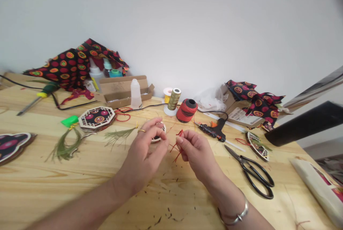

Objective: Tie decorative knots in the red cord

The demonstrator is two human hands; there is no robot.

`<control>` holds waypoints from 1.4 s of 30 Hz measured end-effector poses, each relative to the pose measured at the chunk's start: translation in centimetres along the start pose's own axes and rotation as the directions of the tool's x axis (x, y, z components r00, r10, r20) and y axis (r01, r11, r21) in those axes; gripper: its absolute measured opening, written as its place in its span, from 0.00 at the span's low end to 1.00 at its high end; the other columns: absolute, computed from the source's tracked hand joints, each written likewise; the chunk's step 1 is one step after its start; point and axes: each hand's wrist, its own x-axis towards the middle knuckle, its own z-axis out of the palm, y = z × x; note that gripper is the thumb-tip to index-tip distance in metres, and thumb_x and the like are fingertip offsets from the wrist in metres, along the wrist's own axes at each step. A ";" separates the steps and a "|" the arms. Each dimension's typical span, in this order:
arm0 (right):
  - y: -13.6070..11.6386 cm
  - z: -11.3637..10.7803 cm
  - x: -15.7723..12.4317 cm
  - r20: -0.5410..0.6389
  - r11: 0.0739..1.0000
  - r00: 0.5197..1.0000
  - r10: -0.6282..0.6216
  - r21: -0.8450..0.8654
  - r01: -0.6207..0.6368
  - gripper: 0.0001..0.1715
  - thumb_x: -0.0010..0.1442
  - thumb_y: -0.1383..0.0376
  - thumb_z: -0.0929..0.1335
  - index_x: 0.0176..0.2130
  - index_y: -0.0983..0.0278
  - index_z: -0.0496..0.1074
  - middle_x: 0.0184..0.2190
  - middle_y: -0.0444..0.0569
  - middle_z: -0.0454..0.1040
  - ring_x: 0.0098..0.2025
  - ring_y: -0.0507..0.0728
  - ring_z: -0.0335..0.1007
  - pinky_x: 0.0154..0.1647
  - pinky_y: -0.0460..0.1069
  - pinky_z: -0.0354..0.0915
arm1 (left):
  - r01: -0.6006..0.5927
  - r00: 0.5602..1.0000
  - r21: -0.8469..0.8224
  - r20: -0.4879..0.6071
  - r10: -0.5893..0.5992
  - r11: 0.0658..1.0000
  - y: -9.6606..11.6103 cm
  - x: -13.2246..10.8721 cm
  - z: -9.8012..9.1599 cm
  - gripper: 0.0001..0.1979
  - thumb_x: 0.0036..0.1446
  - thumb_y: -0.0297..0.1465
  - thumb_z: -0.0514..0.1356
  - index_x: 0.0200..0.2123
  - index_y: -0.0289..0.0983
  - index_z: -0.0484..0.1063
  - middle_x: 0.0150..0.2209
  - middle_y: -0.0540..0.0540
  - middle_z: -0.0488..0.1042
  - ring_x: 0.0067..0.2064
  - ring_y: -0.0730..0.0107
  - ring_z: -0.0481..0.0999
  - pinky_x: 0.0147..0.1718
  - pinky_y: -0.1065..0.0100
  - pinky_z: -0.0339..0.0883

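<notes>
A thin red cord [175, 148] is pinched between the thumb and forefinger of my right hand [197, 153], with a small loop standing above the fingertips and loose ends hanging below. One strand reaches toward my left hand [146, 156], whose thumb and fingers are drawn together at the tips around it; the exact grip is partly hidden. Behind my left fingers lies a small round piece with a pale cut-out frame [162, 128], mostly covered. Both hands are just above the wooden table [107, 194].
Black-handled scissors [257, 174] and a glue gun [214, 130] lie to the right. Cones of red thread [187, 110] and gold thread [175, 99] stand behind. Left are an octagonal framed piece [97, 118], a green tassel [66, 142] and a screwdriver [40, 96].
</notes>
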 end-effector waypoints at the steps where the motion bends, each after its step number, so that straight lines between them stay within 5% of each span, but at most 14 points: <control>1: 0.0 0.1 0.0 -0.003 0.999 1.000 -0.016 -0.036 0.016 0.11 0.53 0.63 0.65 0.24 0.65 0.62 0.16 0.37 0.58 0.17 0.45 0.49 0.17 0.42 0.48 | 0.013 1.000 -0.062 0.016 -0.012 0.998 -0.1 0.0 0.1 0.02 0.54 0.31 0.55 0.32 0.40 0.67 0.56 0.45 0.60 0.55 0.60 0.63 0.52 0.59 0.56; 4: -0.1 0.3 -0.2 -0.012 0.991 0.999 -0.048 -0.122 0.046 0.10 0.54 0.64 0.65 0.23 0.65 0.61 0.17 0.38 0.59 0.18 0.46 0.50 0.18 0.42 0.49 | 0.149 0.977 -0.222 0.185 -0.109 0.964 -0.2 -0.2 0.6 0.12 0.53 0.31 0.56 0.43 0.41 0.65 0.52 0.43 0.65 0.51 0.61 0.68 0.45 0.62 0.64; 8: 0.0 0.4 -0.3 -0.012 0.979 0.998 -0.065 -0.192 0.061 0.10 0.54 0.66 0.64 0.23 0.64 0.61 0.17 0.38 0.59 0.19 0.46 0.51 0.19 0.43 0.50 | 0.333 0.899 -0.220 0.368 -0.239 0.917 -0.2 -0.3 0.8 0.17 0.55 0.33 0.54 0.49 0.40 0.62 0.31 0.48 0.74 0.34 0.65 0.74 0.30 0.67 0.65; 11: 0.2 0.2 -0.2 -0.008 0.971 0.997 -0.078 -0.229 0.074 0.10 0.54 0.65 0.64 0.23 0.64 0.61 0.17 0.38 0.59 0.19 0.46 0.52 0.19 0.43 0.50 | 0.309 0.913 -0.127 0.318 -0.256 0.943 -0.1 -0.1 0.5 0.15 0.55 0.35 0.54 0.46 0.40 0.66 0.27 0.51 0.71 0.27 0.70 0.69 0.26 0.69 0.61; 18: 0.1 0.2 -0.1 -0.025 0.970 0.997 -0.073 -0.235 0.065 0.10 0.53 0.66 0.64 0.22 0.64 0.61 0.16 0.37 0.59 0.18 0.47 0.51 0.19 0.43 0.50 | 0.276 0.937 -0.158 0.265 -0.228 0.948 0.6 0.4 0.3 0.06 0.54 0.33 0.55 0.32 0.38 0.71 0.28 0.52 0.71 0.30 0.73 0.67 0.29 0.72 0.60; 26: 0.0 0.0 0.0 0.006 0.988 1.000 -0.023 -0.155 0.024 0.11 0.52 0.63 0.66 0.23 0.64 0.63 0.16 0.38 0.59 0.17 0.46 0.50 0.17 0.43 0.48 | 0.446 0.873 -0.281 0.348 -0.343 0.850 0.6 0.7 0.0 0.07 0.50 0.33 0.59 0.30 0.38 0.75 0.24 0.52 0.69 0.24 0.76 0.60 0.22 0.74 0.54; 42: -0.5 0.1 -0.1 0.056 0.997 0.996 0.071 -0.017 -0.070 0.14 0.49 0.59 0.69 0.22 0.65 0.63 0.16 0.38 0.61 0.17 0.45 0.50 0.16 0.42 0.47 | 0.529 0.837 -0.369 0.375 -0.399 0.764 0.4 0.9 0.0 0.06 0.47 0.30 0.61 0.27 0.35 0.76 0.20 0.53 0.66 0.18 0.83 0.51 0.17 0.74 0.40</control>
